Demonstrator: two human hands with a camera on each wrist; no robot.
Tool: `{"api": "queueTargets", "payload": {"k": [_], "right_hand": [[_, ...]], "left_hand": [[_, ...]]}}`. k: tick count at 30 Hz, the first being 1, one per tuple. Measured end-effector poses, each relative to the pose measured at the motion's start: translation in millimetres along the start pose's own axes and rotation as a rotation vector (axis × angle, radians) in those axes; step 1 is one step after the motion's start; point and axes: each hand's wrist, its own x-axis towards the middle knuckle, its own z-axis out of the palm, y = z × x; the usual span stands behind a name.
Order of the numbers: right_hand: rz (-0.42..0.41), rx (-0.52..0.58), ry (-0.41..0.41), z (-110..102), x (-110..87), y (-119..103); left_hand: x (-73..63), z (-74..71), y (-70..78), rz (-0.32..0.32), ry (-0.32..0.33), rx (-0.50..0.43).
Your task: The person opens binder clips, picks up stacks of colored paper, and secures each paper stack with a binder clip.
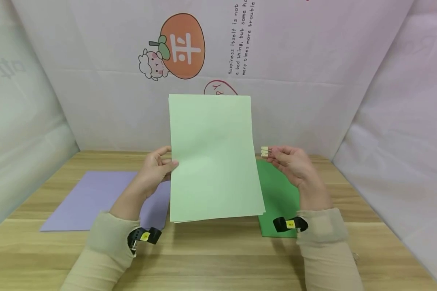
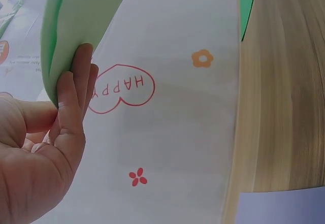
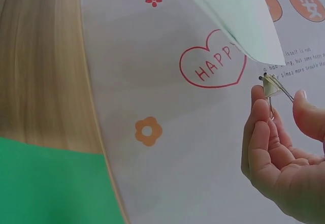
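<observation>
Several light green paper sheets (image 1: 213, 157) are held up above the table, their lower corners slightly fanned. My left hand (image 1: 154, 169) pinches them at the left edge between thumb and fingers; in the left wrist view the sheets (image 2: 84, 26) bow near the thumb. To the right of the paper, my right hand (image 1: 291, 161) holds a pale yellow binder clip (image 1: 264, 152) by its wire handles. The right wrist view shows the clip (image 3: 270, 86) just below a corner of the sheets (image 3: 244, 21), apart from it as seen in the head view.
Purple paper (image 1: 94, 198) lies on the wooden table (image 1: 211, 262) at the left. Dark green paper (image 1: 280, 194) lies at the right, partly behind the held sheets. A white printed cloth (image 1: 295, 81) stands behind the table and along its sides.
</observation>
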Motion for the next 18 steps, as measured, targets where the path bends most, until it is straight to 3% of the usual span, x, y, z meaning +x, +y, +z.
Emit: {"api": "queueTargets", "payload": {"k": [18], "right_hand": [[0.026, -0.029, -0.050, 4.3, 6.3, 8.1]], "left_hand": [[1.8, 1.3, -2.4, 0.015, -0.007, 0.011]]}}
